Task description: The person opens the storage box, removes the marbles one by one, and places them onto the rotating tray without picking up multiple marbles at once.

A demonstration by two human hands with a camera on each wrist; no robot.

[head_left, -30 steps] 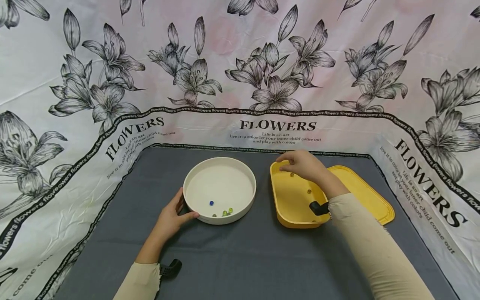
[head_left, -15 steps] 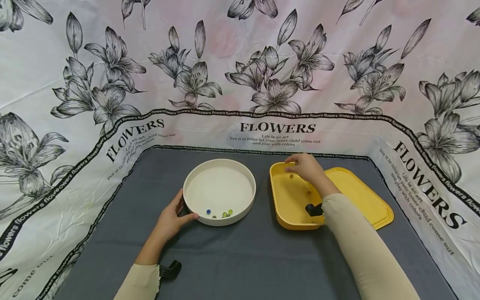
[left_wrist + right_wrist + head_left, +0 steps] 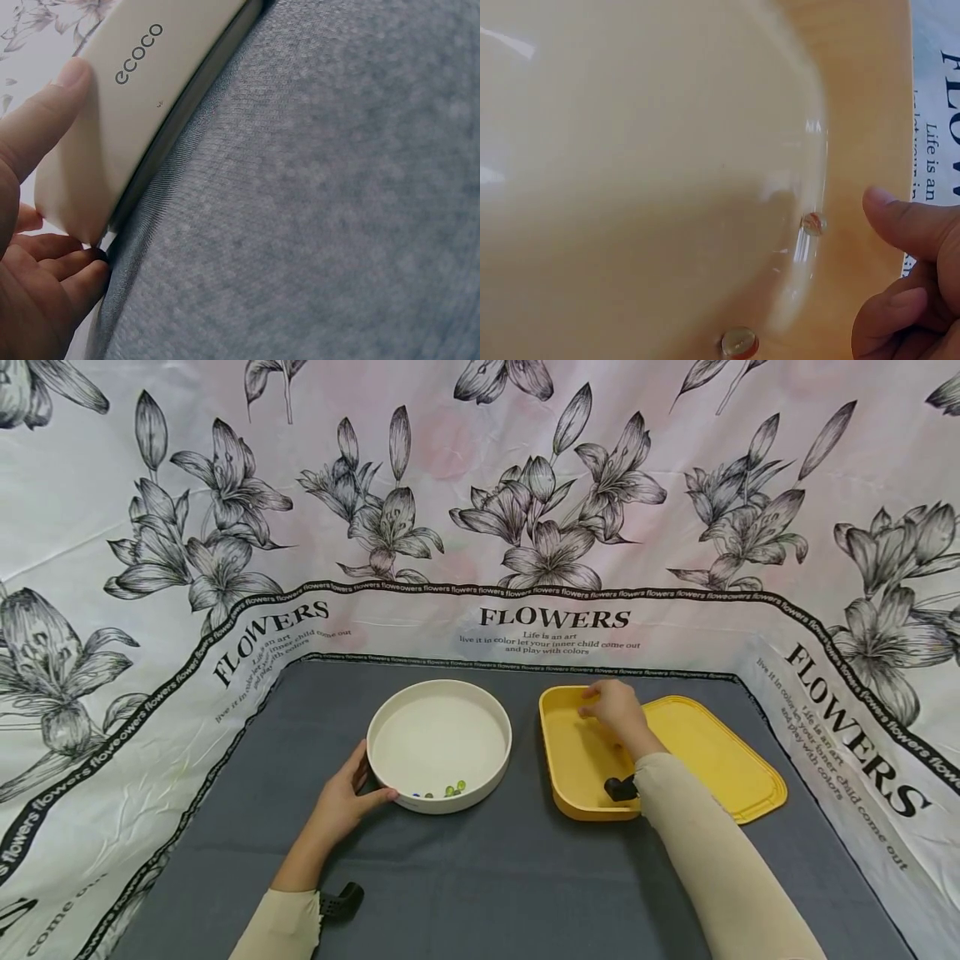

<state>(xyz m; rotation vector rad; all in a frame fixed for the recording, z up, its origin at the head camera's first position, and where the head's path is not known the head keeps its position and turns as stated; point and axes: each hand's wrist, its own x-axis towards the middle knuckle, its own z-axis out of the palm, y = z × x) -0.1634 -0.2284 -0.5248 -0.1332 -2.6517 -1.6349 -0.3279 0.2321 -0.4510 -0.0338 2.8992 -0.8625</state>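
Observation:
In the head view, my left hand (image 3: 347,797) grips the near left side of a round white tray (image 3: 438,735). The left wrist view shows its thumb (image 3: 64,94) against the tray's outer wall and its fingers curled at the bottom edge. Yellow-green marbles (image 3: 454,788) and a blue marble (image 3: 416,794) lie along the tray's near wall. Over the far right part of a yellow container (image 3: 573,752) is my right hand (image 3: 618,714), thumb and forefinger apart, holding nothing visible. Near it in the right wrist view, a clear marble (image 3: 814,223) and another marble (image 3: 740,343) lie inside the container.
A yellow lid (image 3: 712,760) lies right of the container, partly behind the right forearm. Grey cloth (image 3: 480,885) covers the table. Flower-printed fabric (image 3: 555,527) rises behind and at both sides.
My right hand has come nearer and lower over the yellow container, its fingers now inside the rim. The blue marble has rolled to the white tray's near wall. My left hand keeps its grip.

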